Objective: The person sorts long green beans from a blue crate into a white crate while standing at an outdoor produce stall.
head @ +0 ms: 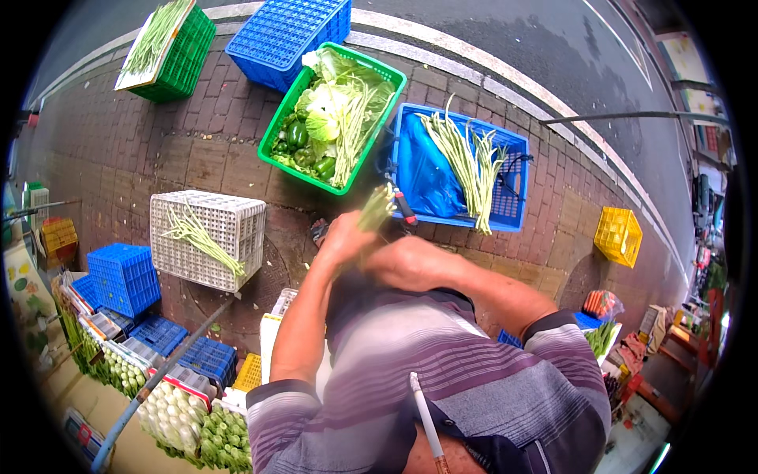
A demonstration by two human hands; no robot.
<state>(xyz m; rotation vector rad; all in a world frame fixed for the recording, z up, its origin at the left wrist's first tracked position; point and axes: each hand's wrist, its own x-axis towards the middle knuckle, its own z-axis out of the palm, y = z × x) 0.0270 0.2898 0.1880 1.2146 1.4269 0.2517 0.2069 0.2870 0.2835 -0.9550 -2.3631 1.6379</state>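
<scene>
My left hand (350, 240) is closed round a bundle of long green beans (376, 208), whose cut ends point up and away from me. My right hand (407, 262) is beside it, blurred, against the lower part of the bundle; its fingers are hidden. Just beyond, red-and-black handled pruning shears (404, 204) rest at the edge of a blue crate (468, 223), which holds more long beans (455, 160) and a blue plastic bag (423, 172). On an upturned white crate (207, 201) at the left lies another bundle of long beans (204, 237).
A green crate (277, 106) of cabbage leaves, green peppers and beans stands ahead on the brick pavement. Beyond it are a blue crate (278, 35) and a bean-topped green crate (188, 59). A metal pole (177, 352) crosses the lower left, near vegetable trays; a yellow crate (617, 237) is at right.
</scene>
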